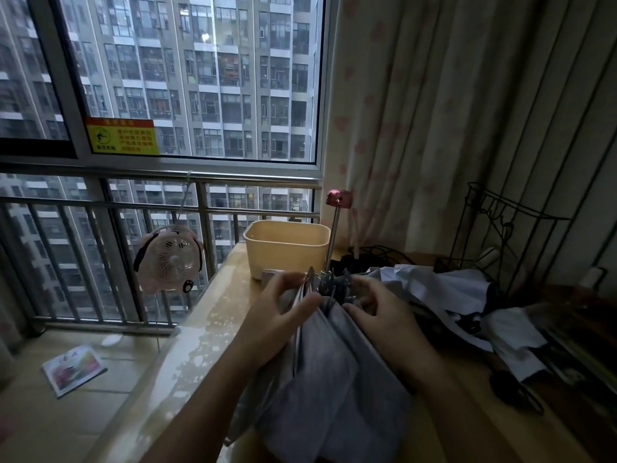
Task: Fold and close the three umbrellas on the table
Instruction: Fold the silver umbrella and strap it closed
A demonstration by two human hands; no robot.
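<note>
Glossy beige tabletop [213, 315]: serves as work surface beside window railing.

Grey-lilac fabric umbrella [334, 379]: lies along near edge between both hands, canopy collapsed into loose pleats, metal shaft extended away beside cream rectangular plastic tub [287, 245]. Not yet rolled or strapped.

White-and-dark crumpled umbrella [444, 289]: heaped on table at right, apart from hands, judged to await its turn. Third umbrella not made out in dim clutter.

Left hand [280, 319]: fingers curled round gathered ribs, thumb pressing fabric, apparently bunching rib tips about shaft.

Right hand [384, 319]: fingers curled, pinching opposite rib ends, same purpose.

Pink moulded handle [339, 198]: tops shaft's far end, raised clear of table.
</note>
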